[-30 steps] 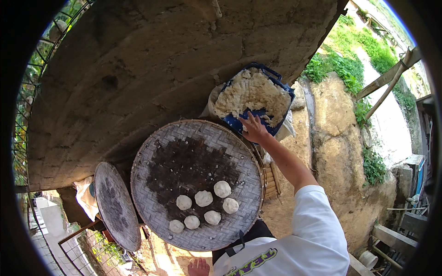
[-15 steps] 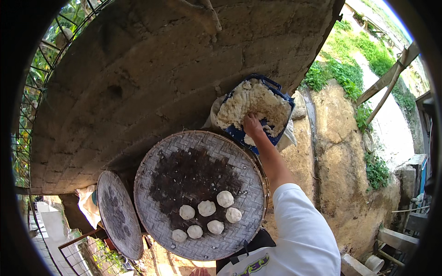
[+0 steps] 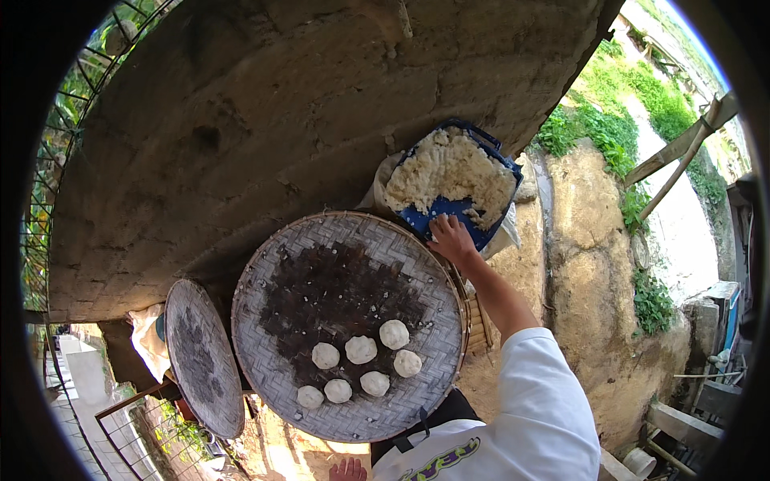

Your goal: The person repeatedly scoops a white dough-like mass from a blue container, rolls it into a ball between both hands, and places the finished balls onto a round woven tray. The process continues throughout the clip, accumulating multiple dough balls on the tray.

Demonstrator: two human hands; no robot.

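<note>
My right hand (image 3: 451,237) is at the near edge of a blue plastic tub (image 3: 482,233), its fingers bent and pointing down over the rim. Whatever may be under the palm is hidden. Pale, crumbly dough-like mash (image 3: 451,170) fills the far part of the tub; the blue bottom shows nearest my hand. Left of the tub, a round woven bamboo tray (image 3: 277,393) carries several whitish balls (image 3: 361,349) of the same look on its nearer half. My left hand (image 3: 348,470) shows only partly at the lower edge, fingers apart and holding nothing visible.
A second, smaller woven tray (image 3: 200,353) leans at the left beside a pale sack (image 3: 151,341). Behind everything stands a rough block wall (image 3: 241,144). Wire fencing (image 3: 64,160) borders the far left. Bare earth and weeds lie to the right, with wooden poles (image 3: 682,148) beyond.
My right hand has drawn back from the mash to the tub's near rim, and more of the blue bottom shows. My left hand shows more at the lower edge. The balls keep their places.
</note>
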